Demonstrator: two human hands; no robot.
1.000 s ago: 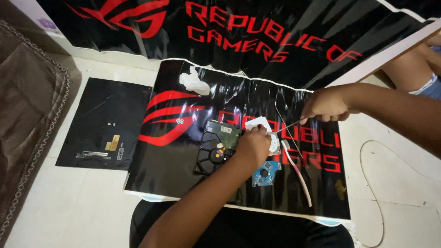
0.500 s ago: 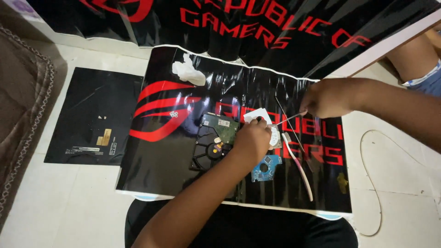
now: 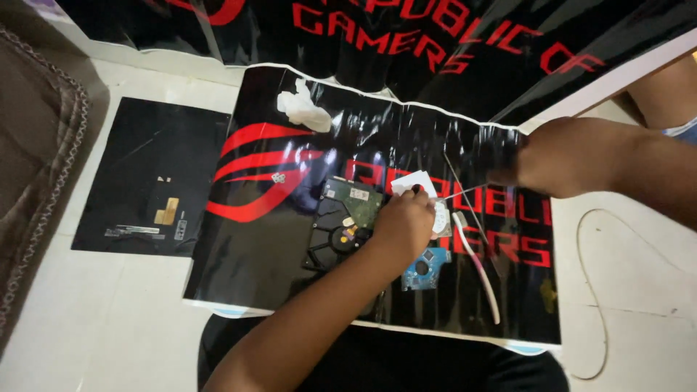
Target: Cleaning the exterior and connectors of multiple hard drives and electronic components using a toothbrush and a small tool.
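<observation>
An opened hard drive (image 3: 340,226) with a green board lies on a glossy black mat with red lettering (image 3: 254,261). My left hand (image 3: 403,223) rests at the drive's right edge, fingers pinching a white paper piece (image 3: 412,181) over a round silvery disc (image 3: 441,216). My right hand (image 3: 555,156) comes in from the right, closed on a thin stick (image 3: 465,192) whose tip points at the white piece. A white toothbrush (image 3: 479,260) and a small blue circuit board (image 3: 425,267) lie just right of my left hand.
A crumpled white tissue (image 3: 303,109) sits at the mat's far edge, with tiny screws (image 3: 277,176) nearby. A flat black panel (image 3: 149,174) lies on the pale floor to the left, brown fabric (image 3: 33,167) beyond it. A thin white cable (image 3: 585,290) loops at the right.
Both hands stay at the drive with little movement. The stick's tip remains by the white piece, and the view has shifted slightly.
</observation>
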